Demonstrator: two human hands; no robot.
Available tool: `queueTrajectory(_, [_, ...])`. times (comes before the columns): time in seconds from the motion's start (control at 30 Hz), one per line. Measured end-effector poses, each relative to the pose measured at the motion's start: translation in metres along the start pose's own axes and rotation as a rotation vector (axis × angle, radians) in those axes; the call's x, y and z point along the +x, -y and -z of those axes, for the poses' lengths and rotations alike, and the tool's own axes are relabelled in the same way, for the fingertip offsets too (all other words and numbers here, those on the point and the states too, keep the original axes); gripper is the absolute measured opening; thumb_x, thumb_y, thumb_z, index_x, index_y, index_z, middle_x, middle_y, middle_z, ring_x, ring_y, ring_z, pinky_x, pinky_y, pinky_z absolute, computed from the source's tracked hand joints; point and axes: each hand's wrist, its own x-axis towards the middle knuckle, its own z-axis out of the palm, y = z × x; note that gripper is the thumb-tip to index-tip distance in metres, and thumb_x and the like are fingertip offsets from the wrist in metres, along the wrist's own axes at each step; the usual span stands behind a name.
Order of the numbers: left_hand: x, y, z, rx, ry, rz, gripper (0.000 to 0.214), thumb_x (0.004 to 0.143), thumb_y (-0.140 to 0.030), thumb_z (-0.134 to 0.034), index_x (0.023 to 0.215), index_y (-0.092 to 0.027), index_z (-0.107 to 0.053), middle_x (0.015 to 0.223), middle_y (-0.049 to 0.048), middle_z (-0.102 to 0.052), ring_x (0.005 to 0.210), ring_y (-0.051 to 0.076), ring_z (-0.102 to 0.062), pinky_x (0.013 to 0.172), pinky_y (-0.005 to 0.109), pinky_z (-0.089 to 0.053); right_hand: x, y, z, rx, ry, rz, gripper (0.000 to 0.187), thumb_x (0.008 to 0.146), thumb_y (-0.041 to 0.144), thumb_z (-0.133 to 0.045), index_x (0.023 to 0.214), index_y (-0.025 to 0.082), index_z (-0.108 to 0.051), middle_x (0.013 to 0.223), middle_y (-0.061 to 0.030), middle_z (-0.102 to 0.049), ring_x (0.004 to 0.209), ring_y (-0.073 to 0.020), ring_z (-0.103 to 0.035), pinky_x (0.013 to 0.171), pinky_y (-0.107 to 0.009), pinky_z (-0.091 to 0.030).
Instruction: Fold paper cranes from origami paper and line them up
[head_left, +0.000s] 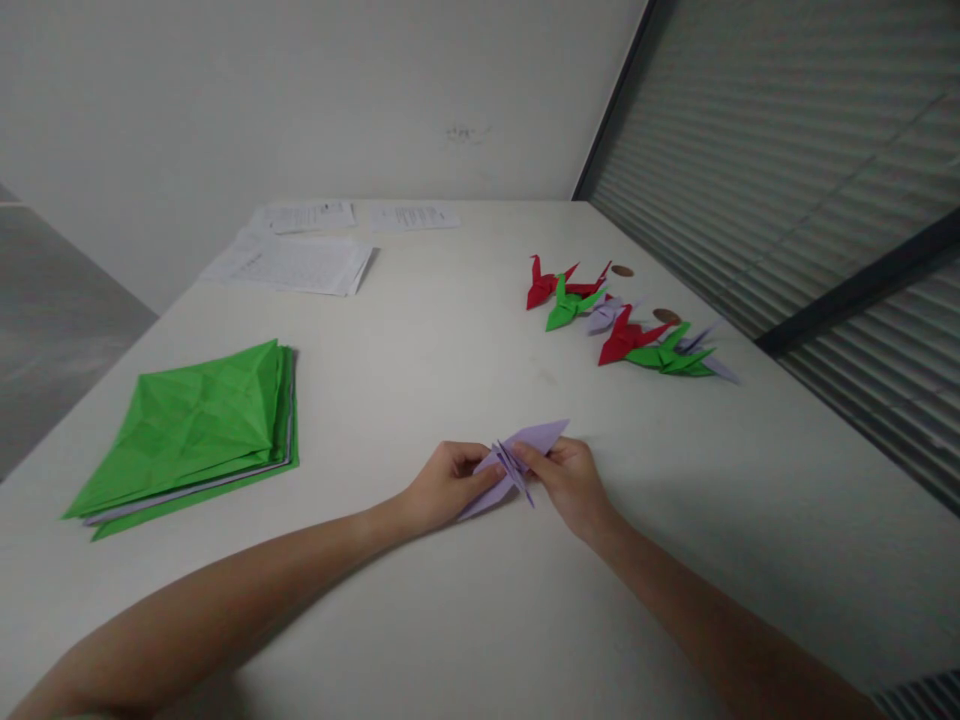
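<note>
A lavender origami crane [540,436] is held between both hands over the near middle of the white table. Its wings spread out to either side, and narrow folded points stick up and toward me at its centre. My left hand [450,482] pinches the left wing close to the body, thumb on top. On the other side, my right hand [568,480] grips the right wing, its thumb pressed near the centre folds. The fingers beneath the paper are partly hidden.
Creased green and lavender sheets [199,420] lie stacked at left. Several finished red, green and lavender paper cranes [624,338] sit at right, near two brown round holes [665,315] in the table [420,350]. Printed papers [292,262] lie at the back left. Window blinds [810,130] border the right side.
</note>
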Motion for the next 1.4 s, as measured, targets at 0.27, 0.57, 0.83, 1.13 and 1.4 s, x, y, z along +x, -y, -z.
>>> queueTrajectory(0.27, [0.001,-0.003,0.002,0.039,0.001,-0.010,0.048,0.079,-0.055,-0.064,0.084,-0.008,-0.068,0.065,0.0001,-0.053,0.059,0.009,-0.041,0.054,0.021,-0.030,0.007,0.000,0.008,0.003,-0.086,-0.025,0.035,0.060,0.048,-0.081,0.068,0.014,-0.074,0.060,-0.0026,-0.067,0.054,-0.0143,-0.056,0.053,-0.028,-0.042])
queueTrajectory(0.57, [0.001,-0.006,0.005,0.051,0.024,-0.021,0.047,0.079,-0.056,-0.064,0.080,-0.009,-0.067,0.063,-0.0020,-0.046,0.057,0.008,-0.035,0.051,0.021,-0.025,0.014,0.000,0.017,0.040,-0.110,-0.037,0.040,0.055,0.053,-0.083,0.057,0.017,-0.067,0.052,0.0010,-0.057,0.049,-0.0102,-0.045,0.048,-0.026,-0.034])
queueTrajectory(0.83, [0.002,-0.011,0.006,0.026,0.017,-0.029,0.046,0.078,-0.055,-0.066,0.075,-0.009,-0.066,0.060,-0.0026,-0.045,0.055,0.008,-0.035,0.050,0.021,-0.025,0.016,0.005,0.017,0.093,-0.075,-0.063,0.043,0.053,0.055,-0.084,0.060,0.017,-0.066,0.056,0.0003,-0.059,0.051,-0.0108,-0.048,0.050,-0.027,-0.038])
queueTrajectory(1.13, [0.001,-0.005,0.006,-0.021,-0.002,0.024,0.047,0.073,-0.054,-0.071,0.082,-0.008,-0.069,0.062,-0.0009,-0.052,0.056,0.008,-0.040,0.052,0.021,-0.029,0.012,0.001,0.009,0.206,-0.070,-0.197,0.040,0.052,0.049,-0.086,0.064,0.016,-0.067,0.060,-0.0005,-0.064,0.054,-0.0131,-0.055,0.052,-0.027,-0.043])
queueTrajectory(1.4, [0.002,-0.004,0.007,-0.048,-0.002,0.021,0.047,0.072,-0.053,-0.072,0.084,-0.008,-0.070,0.065,0.0003,-0.054,0.058,0.009,-0.042,0.054,0.022,-0.031,0.010,-0.001,0.009,0.199,0.015,-0.189,0.037,0.057,0.048,-0.085,0.068,0.017,-0.068,0.062,-0.0008,-0.065,0.061,-0.0159,-0.058,0.060,-0.030,-0.047])
